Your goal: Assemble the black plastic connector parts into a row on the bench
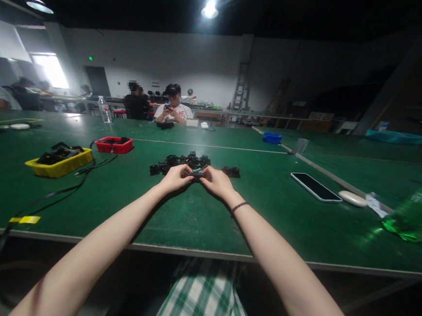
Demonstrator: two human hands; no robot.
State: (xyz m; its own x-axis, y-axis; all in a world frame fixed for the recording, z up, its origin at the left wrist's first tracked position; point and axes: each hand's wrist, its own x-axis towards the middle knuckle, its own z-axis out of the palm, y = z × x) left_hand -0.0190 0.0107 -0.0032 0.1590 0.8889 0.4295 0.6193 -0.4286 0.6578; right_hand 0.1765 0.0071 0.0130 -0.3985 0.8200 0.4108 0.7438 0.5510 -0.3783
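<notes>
Both my arms stretch out over a green table (191,220). My left hand (176,177) and my right hand (217,182) meet at the middle, fingers closed on one small black part (197,174) held between them. Just beyond the hands lies a pile of several similar black parts (185,162). A dark band sits on my right wrist.
A yellow tray (61,164) and a red tray (114,145) with black parts stand at the left, with black cables trailing to the table edge. A phone (316,186), a white oval object (353,198) and a green bottle (416,215) lie at the right. A person sits across the table.
</notes>
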